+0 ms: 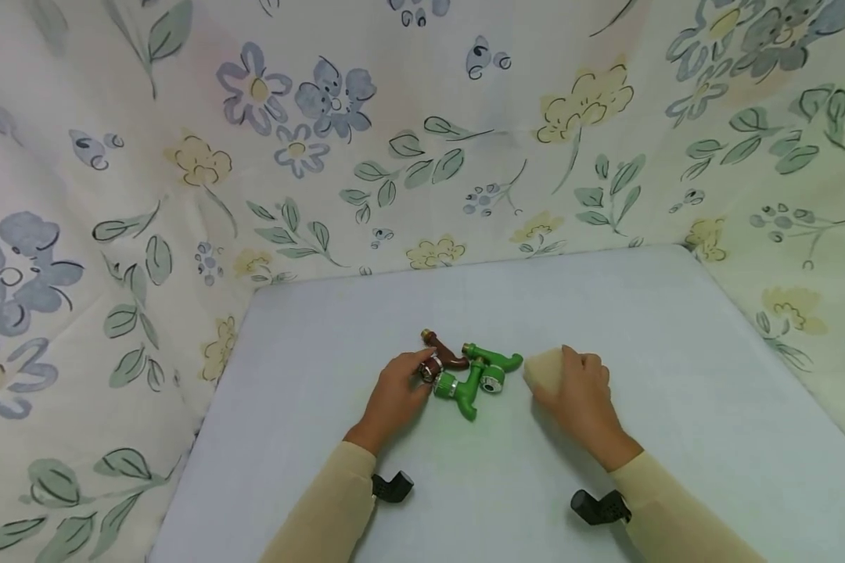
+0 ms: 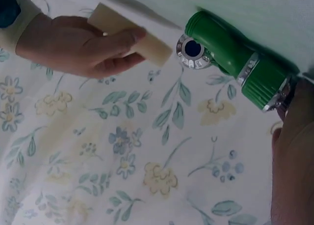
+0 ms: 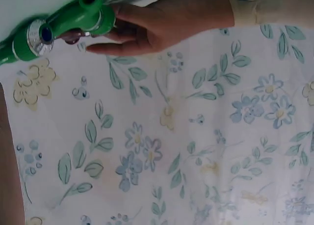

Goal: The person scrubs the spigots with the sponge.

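My left hand point(image 1: 398, 391) is at the brown tap point(image 1: 451, 356), with thumb and fingers around its round knob. Two green taps lie just right of it: the nearer green tap point(image 1: 468, 391) has its spout toward me, while the farther green tap point(image 1: 496, 361) points its spout right. My right hand point(image 1: 583, 397) grips a cream, flat-sided block point(image 1: 544, 371) a little right of the spout. In the left wrist view the block point(image 2: 156, 50) sits between thumb and fingers. From the right wrist view, a green tap point(image 3: 73, 16) partly hides the left fingertips and the brown tap.
The taps lie on a white table point(image 1: 310, 344). Floral cloth point(image 1: 394, 164) hangs behind it and along both sides. A black wrist device point(image 1: 393, 486) is worn on the left wrist, and another black device point(image 1: 598, 507) on the right.
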A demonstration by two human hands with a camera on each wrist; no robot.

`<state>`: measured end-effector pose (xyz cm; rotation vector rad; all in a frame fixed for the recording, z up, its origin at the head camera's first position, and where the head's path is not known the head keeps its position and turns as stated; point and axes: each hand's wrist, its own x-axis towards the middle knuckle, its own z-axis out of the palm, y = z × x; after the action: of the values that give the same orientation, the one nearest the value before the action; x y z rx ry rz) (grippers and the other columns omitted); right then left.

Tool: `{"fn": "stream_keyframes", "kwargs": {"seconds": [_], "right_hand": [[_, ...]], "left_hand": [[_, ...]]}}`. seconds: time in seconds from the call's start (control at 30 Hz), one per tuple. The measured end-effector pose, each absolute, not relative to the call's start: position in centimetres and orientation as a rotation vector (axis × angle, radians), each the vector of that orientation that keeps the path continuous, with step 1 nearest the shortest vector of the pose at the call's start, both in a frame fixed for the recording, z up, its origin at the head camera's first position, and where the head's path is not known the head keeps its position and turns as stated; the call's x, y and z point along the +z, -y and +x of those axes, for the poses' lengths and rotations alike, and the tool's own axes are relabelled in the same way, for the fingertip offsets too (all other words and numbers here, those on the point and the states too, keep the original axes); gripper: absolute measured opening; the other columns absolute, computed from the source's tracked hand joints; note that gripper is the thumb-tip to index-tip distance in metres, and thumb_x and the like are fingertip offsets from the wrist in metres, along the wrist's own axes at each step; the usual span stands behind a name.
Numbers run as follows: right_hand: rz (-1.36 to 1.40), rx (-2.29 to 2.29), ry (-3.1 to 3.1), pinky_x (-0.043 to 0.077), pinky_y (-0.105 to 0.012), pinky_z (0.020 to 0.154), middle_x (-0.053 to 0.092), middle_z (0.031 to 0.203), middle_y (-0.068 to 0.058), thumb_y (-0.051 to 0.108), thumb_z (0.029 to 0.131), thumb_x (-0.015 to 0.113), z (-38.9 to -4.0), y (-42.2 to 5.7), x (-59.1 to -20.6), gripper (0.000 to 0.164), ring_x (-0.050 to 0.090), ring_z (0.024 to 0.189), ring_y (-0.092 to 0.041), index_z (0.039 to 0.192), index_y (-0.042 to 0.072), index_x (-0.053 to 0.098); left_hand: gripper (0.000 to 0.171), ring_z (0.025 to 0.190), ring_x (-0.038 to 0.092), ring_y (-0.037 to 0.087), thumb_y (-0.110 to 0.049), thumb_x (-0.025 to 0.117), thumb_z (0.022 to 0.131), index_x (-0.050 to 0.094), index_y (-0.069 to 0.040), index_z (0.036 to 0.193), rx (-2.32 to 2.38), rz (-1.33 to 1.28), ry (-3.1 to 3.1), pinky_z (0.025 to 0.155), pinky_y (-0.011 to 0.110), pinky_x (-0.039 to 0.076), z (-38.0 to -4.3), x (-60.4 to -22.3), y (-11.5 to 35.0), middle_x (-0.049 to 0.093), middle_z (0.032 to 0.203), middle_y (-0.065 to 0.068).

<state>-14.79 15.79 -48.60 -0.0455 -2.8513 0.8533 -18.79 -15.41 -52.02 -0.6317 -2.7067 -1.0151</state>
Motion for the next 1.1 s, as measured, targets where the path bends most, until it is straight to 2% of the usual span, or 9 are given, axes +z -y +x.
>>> {"fn": "stream_keyframes", "kwargs": {"seconds": [0.17,0.3,0.5,0.6,0.73,0.9,1.0,1.1], "right_hand": [[0.071,0.929,2.783,0.038,-0.051,0.068,0.041,0.115,-0.033,0.027,0.079,0.074,-15.3,-15.7,-46.2,0.074,0.038,0.101,-0.047,0.134,-0.01,0.04],[0.153,0.971,2.702,0.035,-0.049,0.07,0.043,0.116,-0.03,0.025,0.079,0.074,-15.5,-15.5,-44.7,0.073,0.038,0.1,-0.043,0.135,-0.008,0.042],[0.214,1.014,2.64,0.034,-0.046,0.072,0.045,0.125,-0.024,0.024,0.081,0.073,-15.7,-15.0,-43.1,0.071,0.038,0.102,-0.04,0.14,-0.001,0.042],[0.225,1.052,2.643,0.034,-0.045,0.07,0.043,0.13,-0.022,0.022,0.081,0.072,-15.7,-14.7,-42.6,0.072,0.037,0.103,-0.039,0.143,0.003,0.04],[0.214,1.15,2.659,0.037,-0.043,0.069,0.039,0.131,-0.02,0.024,0.08,0.074,-15.8,-14.3,-42.2,0.077,0.035,0.106,-0.037,0.145,0.004,0.037],[0.254,1.228,2.643,0.042,-0.045,0.073,0.038,0.126,-0.017,0.035,0.08,0.076,-15.8,-13.8,-41.9,0.078,0.037,0.107,-0.031,0.142,0.004,0.04],[0.321,1.25,2.611,0.044,-0.047,0.074,0.039,0.125,-0.014,0.04,0.081,0.076,-15.7,-13.4,-41.6,0.077,0.039,0.107,-0.028,0.141,0.007,0.042],[0.42,1.294,2.577,0.046,-0.047,0.076,0.04,0.124,-0.01,0.043,0.081,0.075,-15.5,-13.0,-41.2,0.077,0.04,0.108,-0.026,0.142,0.01,0.042]], "left_hand": [[0.058,0.111,0.051,0.014,-0.013,0.075,0.084,0.054,-0.026,0.137,-0.828,-0.653,2.72,0.094,0.033,0.043,-18.9,-51.9,15.2,0.058,0.121,-0.006],[0.052,0.108,0.052,0.015,-0.014,0.075,0.086,0.058,-0.025,0.133,-0.813,-0.649,2.699,0.09,0.035,0.046,-19.0,-52.1,15.3,0.058,0.12,-0.004],[0.046,0.111,0.052,0.012,-0.011,0.065,0.093,0.054,-0.02,0.136,-1.205,-0.503,2.599,0.082,0.034,0.049,-19.5,-52.7,15.9,0.053,0.125,-0.005],[0.041,0.101,0.055,0.014,-0.011,0.062,0.094,0.054,-0.022,0.133,-1.5,-0.395,2.528,0.074,0.033,0.052,-19.6,-52.4,16.1,0.05,0.126,-0.006],[0.033,0.083,0.06,0.02,-0.013,0.067,0.092,0.059,-0.024,0.123,-1.772,-0.273,2.4,0.065,0.033,0.055,-19.5,-51.6,16.1,0.054,0.118,-0.002],[0.038,0.086,0.061,0.023,-0.015,0.069,0.09,0.057,-0.018,0.126,-1.876,-0.286,2.29,0.068,0.032,0.055,-19.0,-49.7,15.9,0.056,0.115,0.005],[0.043,0.09,0.061,0.024,-0.011,0.07,0.089,0.055,-0.015,0.129,-1.948,-0.311,2.253,0.072,0.031,0.055,-18.4,-48.1,15.5,0.055,0.117,0.007],[0.042,0.092,0.06,0.027,-0.004,0.071,0.086,0.059,-0.013,0.126,-1.999,-0.357,2.217,0.074,0.031,0.055,-17.3,-45.9,14.8,0.058,0.114,0.011]]}}
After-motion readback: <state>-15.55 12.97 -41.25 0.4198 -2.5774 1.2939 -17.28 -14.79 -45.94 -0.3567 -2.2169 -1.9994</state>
